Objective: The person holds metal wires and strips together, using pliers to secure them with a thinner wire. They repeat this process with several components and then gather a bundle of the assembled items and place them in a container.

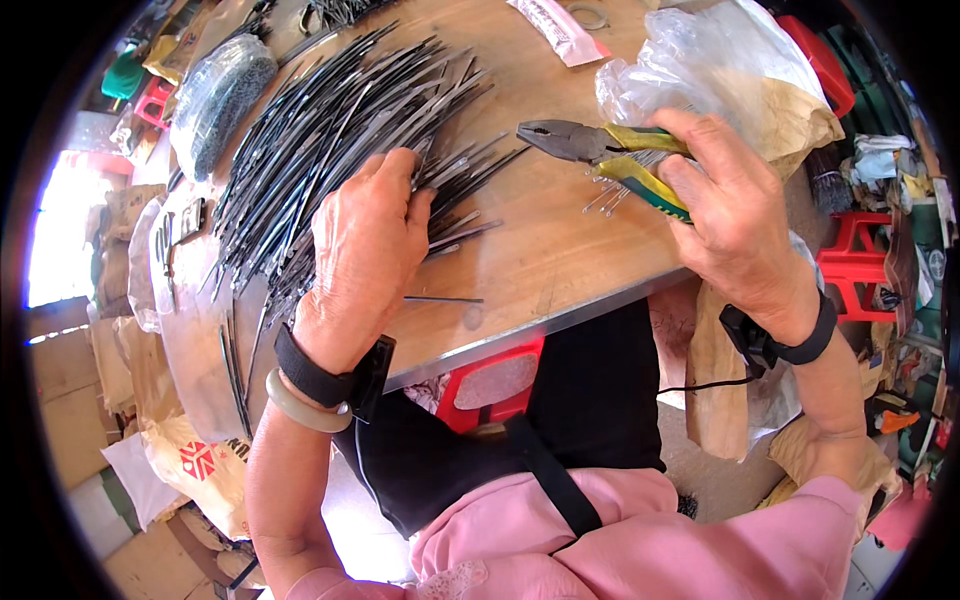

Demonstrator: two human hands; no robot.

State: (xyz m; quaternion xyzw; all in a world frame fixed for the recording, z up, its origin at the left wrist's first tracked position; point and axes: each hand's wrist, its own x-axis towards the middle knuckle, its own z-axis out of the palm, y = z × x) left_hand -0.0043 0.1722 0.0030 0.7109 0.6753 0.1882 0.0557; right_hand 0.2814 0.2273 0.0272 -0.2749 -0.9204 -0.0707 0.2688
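A broad heap of thin dark strips [310, 150], some with small shiny ends, covers the left part of the wooden table [560, 250]. My left hand [365, 235] rests on its right side, fingers curled and pinched round a thin dark strip; the fingertips are partly hidden. From there a strip's tip points toward the pliers [572, 141], just short of the jaws. My right hand [735, 190] grips these pliers by their yellow-and-green handles, above the table. The jaws look nearly closed, with nothing visible between them. Thin shiny metal pieces [607, 196] lie below the handles.
A clear plastic bag [670, 75] and brown paper [790, 135] lie at the far right. Farther back are a pink tube-shaped packet [560, 32] and a ring [588, 15]. A filled plastic bag [222, 100] stands far left. Red stools [858, 265] are near the table.
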